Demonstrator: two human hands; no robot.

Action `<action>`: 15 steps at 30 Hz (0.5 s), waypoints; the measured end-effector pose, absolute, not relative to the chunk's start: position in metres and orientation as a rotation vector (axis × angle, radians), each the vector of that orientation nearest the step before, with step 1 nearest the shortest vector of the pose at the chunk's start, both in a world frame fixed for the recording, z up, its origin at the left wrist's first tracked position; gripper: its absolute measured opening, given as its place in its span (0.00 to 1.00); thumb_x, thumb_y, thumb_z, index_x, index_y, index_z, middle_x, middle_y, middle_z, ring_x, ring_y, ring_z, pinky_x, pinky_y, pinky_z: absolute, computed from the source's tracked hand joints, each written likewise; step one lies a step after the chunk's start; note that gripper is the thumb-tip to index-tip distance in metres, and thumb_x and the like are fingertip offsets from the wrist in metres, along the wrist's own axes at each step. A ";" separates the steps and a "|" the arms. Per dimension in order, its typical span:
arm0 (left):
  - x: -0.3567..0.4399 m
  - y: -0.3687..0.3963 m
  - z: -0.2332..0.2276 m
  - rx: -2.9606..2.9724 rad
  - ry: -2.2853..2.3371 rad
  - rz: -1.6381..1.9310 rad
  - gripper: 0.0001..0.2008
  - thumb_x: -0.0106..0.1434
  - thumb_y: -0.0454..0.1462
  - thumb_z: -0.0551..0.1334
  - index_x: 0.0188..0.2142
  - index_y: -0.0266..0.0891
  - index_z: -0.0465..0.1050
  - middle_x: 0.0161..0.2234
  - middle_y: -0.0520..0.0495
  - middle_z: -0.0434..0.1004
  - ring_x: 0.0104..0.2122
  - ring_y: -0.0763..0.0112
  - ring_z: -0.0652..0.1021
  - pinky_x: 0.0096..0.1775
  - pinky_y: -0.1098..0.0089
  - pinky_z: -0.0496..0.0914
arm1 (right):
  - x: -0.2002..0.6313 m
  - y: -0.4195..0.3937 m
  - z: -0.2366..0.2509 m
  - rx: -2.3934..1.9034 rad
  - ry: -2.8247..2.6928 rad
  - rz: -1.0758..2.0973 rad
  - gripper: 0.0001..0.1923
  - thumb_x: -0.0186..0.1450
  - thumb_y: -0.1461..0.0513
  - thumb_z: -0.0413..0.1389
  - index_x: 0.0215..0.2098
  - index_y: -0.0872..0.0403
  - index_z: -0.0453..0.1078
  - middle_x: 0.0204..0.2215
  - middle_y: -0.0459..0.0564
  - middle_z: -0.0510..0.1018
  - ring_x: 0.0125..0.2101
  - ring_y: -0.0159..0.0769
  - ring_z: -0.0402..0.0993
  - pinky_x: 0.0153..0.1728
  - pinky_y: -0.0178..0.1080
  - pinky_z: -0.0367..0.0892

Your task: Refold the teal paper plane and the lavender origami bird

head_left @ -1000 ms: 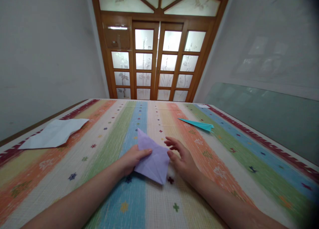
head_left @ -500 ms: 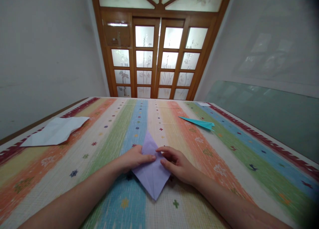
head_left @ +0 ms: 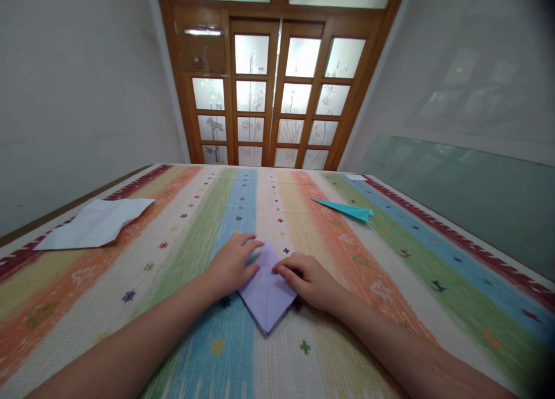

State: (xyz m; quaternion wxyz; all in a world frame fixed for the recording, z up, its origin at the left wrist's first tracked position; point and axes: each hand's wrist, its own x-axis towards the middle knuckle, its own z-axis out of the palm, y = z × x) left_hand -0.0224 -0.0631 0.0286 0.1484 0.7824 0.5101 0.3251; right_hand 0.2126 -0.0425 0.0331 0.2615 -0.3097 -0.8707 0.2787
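A folded lilac sheet of paper lies flat on the striped mat, one corner pointing toward me. My left hand presses on its left upper edge with the fingers spread over it. My right hand presses on its right upper edge, fingertips near the top corner. Both palms face down and the paper lies flat beneath them.
A turquoise paper plane lies farther off to the right. A creased white sheet rests at the mat's left edge. Wooden glazed doors stand behind, and a green glass pane leans along the right wall.
The lilac paper, tilted up in both hands a second ago, has been laid flat and pulled nearer me. Both hands moved onto its top edges and press down.
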 end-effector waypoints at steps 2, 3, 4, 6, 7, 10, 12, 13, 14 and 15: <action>-0.021 -0.064 0.028 2.369 1.296 0.797 0.16 0.61 0.36 0.61 0.48 0.45 0.77 0.58 0.43 0.69 0.58 0.56 0.67 0.60 0.53 0.57 | 0.214 -0.041 0.034 -0.850 -2.355 0.736 0.17 0.70 0.55 0.49 0.37 0.51 0.79 0.30 0.51 0.80 0.31 0.38 0.72 0.34 0.39 0.63; -0.020 -0.064 0.028 2.393 1.204 0.756 0.15 0.62 0.35 0.59 0.47 0.46 0.78 0.57 0.44 0.71 0.58 0.57 0.68 0.60 0.53 0.58 | 0.216 -0.040 0.035 -0.858 -2.345 0.745 0.18 0.71 0.55 0.48 0.37 0.51 0.79 0.29 0.50 0.80 0.31 0.38 0.72 0.34 0.39 0.63; -0.019 -0.064 0.028 2.400 1.125 0.735 0.15 0.64 0.34 0.57 0.47 0.46 0.78 0.55 0.44 0.73 0.57 0.58 0.70 0.59 0.54 0.59 | 0.218 -0.039 0.035 -0.869 -2.336 0.767 0.18 0.71 0.55 0.48 0.38 0.51 0.79 0.28 0.50 0.79 0.30 0.37 0.73 0.33 0.38 0.63; -0.017 -0.064 0.028 2.397 1.039 0.717 0.17 0.64 0.33 0.56 0.48 0.46 0.78 0.52 0.45 0.76 0.55 0.59 0.72 0.59 0.54 0.60 | 0.222 -0.036 0.037 -0.901 -2.331 0.832 0.18 0.71 0.56 0.46 0.40 0.51 0.78 0.26 0.48 0.78 0.27 0.36 0.72 0.30 0.36 0.62; -0.017 -0.065 0.028 2.399 1.032 0.706 0.17 0.65 0.32 0.55 0.49 0.46 0.77 0.52 0.45 0.77 0.55 0.60 0.72 0.59 0.54 0.60 | 0.224 -0.034 0.038 -0.918 -2.333 0.863 0.18 0.71 0.58 0.45 0.41 0.51 0.78 0.25 0.47 0.78 0.27 0.35 0.72 0.29 0.36 0.62; -0.017 -0.067 0.030 2.427 1.063 0.651 0.17 0.65 0.35 0.56 0.51 0.45 0.76 0.53 0.43 0.75 0.55 0.58 0.72 0.59 0.54 0.59 | 0.231 -0.032 0.044 -0.891 -2.378 0.978 0.17 0.65 0.66 0.47 0.41 0.51 0.78 0.26 0.46 0.78 0.28 0.35 0.74 0.30 0.35 0.65; -0.017 -0.070 0.033 2.457 1.065 0.604 0.19 0.64 0.39 0.60 0.54 0.44 0.74 0.55 0.42 0.73 0.57 0.56 0.71 0.60 0.53 0.58 | 0.235 -0.031 0.049 -0.821 -2.417 1.196 0.22 0.58 0.71 0.47 0.42 0.51 0.77 0.28 0.46 0.80 0.29 0.35 0.76 0.31 0.35 0.67; -0.017 -0.071 0.034 2.466 1.062 0.583 0.21 0.63 0.41 0.62 0.55 0.44 0.73 0.56 0.41 0.72 0.57 0.54 0.70 0.60 0.53 0.57 | 0.236 -0.031 0.050 -0.784 -2.429 1.322 0.24 0.55 0.72 0.47 0.43 0.51 0.77 0.28 0.46 0.80 0.29 0.35 0.77 0.32 0.35 0.69; -0.018 -0.071 0.035 2.471 1.061 0.566 0.24 0.61 0.43 0.64 0.57 0.44 0.71 0.57 0.40 0.71 0.58 0.53 0.69 0.60 0.53 0.56 | 0.237 -0.031 0.052 -0.751 -2.438 1.419 0.26 0.53 0.72 0.47 0.43 0.51 0.77 0.29 0.46 0.81 0.29 0.35 0.78 0.32 0.36 0.70; -0.018 -0.072 0.036 2.471 1.063 0.552 0.27 0.60 0.45 0.65 0.58 0.43 0.70 0.58 0.40 0.70 0.59 0.52 0.68 0.61 0.53 0.56 | 0.237 -0.031 0.053 -0.729 -2.439 1.479 0.26 0.53 0.73 0.46 0.44 0.51 0.76 0.30 0.46 0.81 0.29 0.35 0.78 0.33 0.36 0.71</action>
